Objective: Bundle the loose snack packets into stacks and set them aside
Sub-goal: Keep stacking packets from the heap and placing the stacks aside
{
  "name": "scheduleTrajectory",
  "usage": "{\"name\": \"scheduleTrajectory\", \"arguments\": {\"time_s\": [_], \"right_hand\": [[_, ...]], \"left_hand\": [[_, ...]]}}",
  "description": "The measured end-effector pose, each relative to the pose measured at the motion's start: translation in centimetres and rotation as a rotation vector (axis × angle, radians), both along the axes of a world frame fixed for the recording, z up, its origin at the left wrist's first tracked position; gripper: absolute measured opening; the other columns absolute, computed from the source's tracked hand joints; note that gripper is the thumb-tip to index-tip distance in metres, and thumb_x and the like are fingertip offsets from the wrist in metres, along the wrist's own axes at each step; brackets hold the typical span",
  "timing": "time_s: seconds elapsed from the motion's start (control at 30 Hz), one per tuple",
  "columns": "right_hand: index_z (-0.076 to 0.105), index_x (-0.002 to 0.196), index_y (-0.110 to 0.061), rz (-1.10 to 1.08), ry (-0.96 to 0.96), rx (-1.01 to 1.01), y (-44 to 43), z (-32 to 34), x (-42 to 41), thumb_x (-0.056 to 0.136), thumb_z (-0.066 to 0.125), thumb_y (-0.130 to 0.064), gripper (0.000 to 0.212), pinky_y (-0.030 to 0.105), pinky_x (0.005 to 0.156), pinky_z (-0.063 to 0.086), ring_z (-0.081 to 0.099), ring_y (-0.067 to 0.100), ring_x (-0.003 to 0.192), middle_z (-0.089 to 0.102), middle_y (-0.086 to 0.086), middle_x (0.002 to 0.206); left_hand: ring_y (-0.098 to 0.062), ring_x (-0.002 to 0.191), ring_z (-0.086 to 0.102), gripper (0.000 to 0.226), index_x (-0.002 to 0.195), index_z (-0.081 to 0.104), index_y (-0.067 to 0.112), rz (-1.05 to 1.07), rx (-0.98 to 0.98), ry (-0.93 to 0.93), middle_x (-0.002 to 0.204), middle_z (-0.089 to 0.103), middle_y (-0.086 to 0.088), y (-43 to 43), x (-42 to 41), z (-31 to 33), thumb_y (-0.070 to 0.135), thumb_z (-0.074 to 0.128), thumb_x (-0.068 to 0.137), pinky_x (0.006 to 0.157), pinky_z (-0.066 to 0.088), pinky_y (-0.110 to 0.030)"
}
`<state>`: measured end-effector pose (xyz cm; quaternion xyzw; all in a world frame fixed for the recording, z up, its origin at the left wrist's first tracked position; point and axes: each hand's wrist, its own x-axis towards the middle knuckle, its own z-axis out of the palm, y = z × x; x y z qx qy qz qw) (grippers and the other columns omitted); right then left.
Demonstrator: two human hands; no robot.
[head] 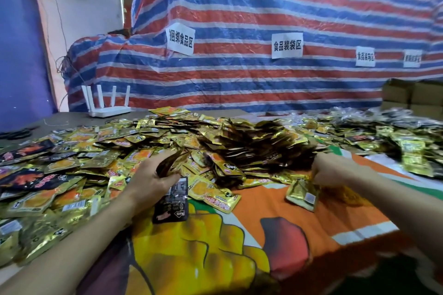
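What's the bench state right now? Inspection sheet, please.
Surface: orange printed cloth over the table.
Job's things: loose packet heap spread across the far side.
Clutter: white router far left; cardboard boxes far right.
Grippers: left hand grips a packet bunch; right hand pinches a gold packet.
Cables: thin wires by the left wall.
Surroundings: striped tarp with paper labels.
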<state>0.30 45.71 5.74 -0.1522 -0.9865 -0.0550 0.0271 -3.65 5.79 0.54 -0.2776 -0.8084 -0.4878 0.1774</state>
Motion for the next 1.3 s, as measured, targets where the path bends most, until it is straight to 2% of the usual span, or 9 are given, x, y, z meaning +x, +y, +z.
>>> {"name": "scheduleTrajectory", "arguments": {"time_s": [0.1,0.27,0.53,0.73,0.87,0.97,1.13,1.23,1.3], "right_hand": [[0.069,0.093,-0.018,0.012,0.039,0.007,0.7,-0.7,0.1,0.086,0.057,-0.013,0.015,0.028,0.060,0.048,0.065,0.023,0.087,0.068,0.002,0.090],[0.067,0.091,-0.020,-0.015,0.165,0.055,1.1,0.2,0.4,0.085,0.057,-0.012,0.014,0.026,0.053,0.041,0.062,0.020,0.075,0.065,-0.001,0.084],[0.067,0.093,-0.017,-0.042,0.171,0.043,1.4,1.4,0.9,0.085,0.070,-0.016,0.009,0.033,0.063,0.056,0.065,0.018,0.076,0.069,-0.001,0.085],[0.072,0.090,-0.013,-0.050,0.276,0.049,1.6,2.2,1.1,0.090,0.063,-0.015,0.008,0.037,0.066,0.058,0.067,0.023,0.073,0.069,0.002,0.080],[0.064,0.070,-0.009,-0.035,0.428,0.042,0.7,2.9,0.8,0.083,0.061,-0.010,0.013,0.028,0.052,0.043,0.060,0.024,0.057,0.062,0.004,0.062],[0.059,0.072,-0.012,0.007,0.491,0.017,-0.7,3.8,0.4,0.084,0.062,-0.013,0.012,0.034,0.060,0.053,0.060,0.025,0.059,0.061,0.004,0.064],[0.056,0.074,-0.012,-0.061,0.439,0.064,-1.8,4.8,0.0,0.084,0.063,-0.008,0.013,0.033,0.062,0.047,0.057,0.023,0.060,0.060,0.004,0.068],[0.049,0.072,-0.013,-0.108,0.352,0.089,-2.4,5.0,0.1,0.085,0.059,-0.007,0.018,0.030,0.059,0.043,0.052,0.020,0.058,0.057,0.003,0.069],[0.063,0.080,-0.012,-0.029,0.337,0.023,-3.3,5.2,0.1,0.086,0.062,-0.011,0.007,0.031,0.061,0.051,0.061,0.021,0.064,0.064,0.003,0.072]], "left_hand": [[-0.026,0.074,0.060,0.012,0.081,0.067,0.026,-0.019,0.025,0.004,0.083,0.064,-0.001,-0.1,0.4,0.2,0.016,0.073,0.081,0.065,0.046,-0.043],[-0.043,0.082,0.061,0.012,0.085,0.067,0.028,0.011,0.066,-0.028,0.082,0.066,-0.017,-0.3,0.7,0.4,0.027,0.068,0.074,0.076,0.049,-0.059],[-0.046,0.081,0.060,0.009,0.082,0.065,0.024,0.015,0.036,-0.039,0.082,0.064,-0.020,-0.5,0.6,0.4,0.025,0.069,0.074,0.075,0.049,-0.062],[-0.049,0.083,0.059,0.016,0.087,0.068,0.015,0.010,0.075,-0.056,0.086,0.063,-0.027,-0.5,0.5,0.4,0.023,0.068,0.074,0.072,0.049,-0.063],[-0.049,0.083,0.058,0.038,0.097,0.064,-0.004,0.068,0.155,-0.070,0.088,0.061,-0.033,-0.6,-0.1,0.3,0.025,0.067,0.073,0.071,0.046,-0.049],[-0.034,0.059,0.048,0.043,0.097,0.062,-0.010,0.086,0.224,-0.107,0.069,0.055,-0.025,-0.7,-0.1,0.5,0.026,0.065,0.072,0.062,0.040,-0.039],[-0.015,0.053,0.045,0.024,0.096,0.063,-0.009,0.069,0.242,-0.124,0.065,0.052,-0.018,-0.6,-0.3,0.4,0.011,0.071,0.084,0.057,0.035,-0.034],[-0.027,0.055,0.050,0.023,0.093,0.064,-0.007,0.061,0.256,-0.138,0.069,0.056,-0.025,-0.6,-0.4,0.4,0.012,0.070,0.083,0.058,0.041,-0.037],[-0.028,0.056,0.057,0.024,0.098,0.065,-0.006,0.015,0.345,-0.190,0.071,0.060,-0.025,-0.5,-0.2,0.7,0.008,0.069,0.080,0.058,0.045,-0.032]]}}
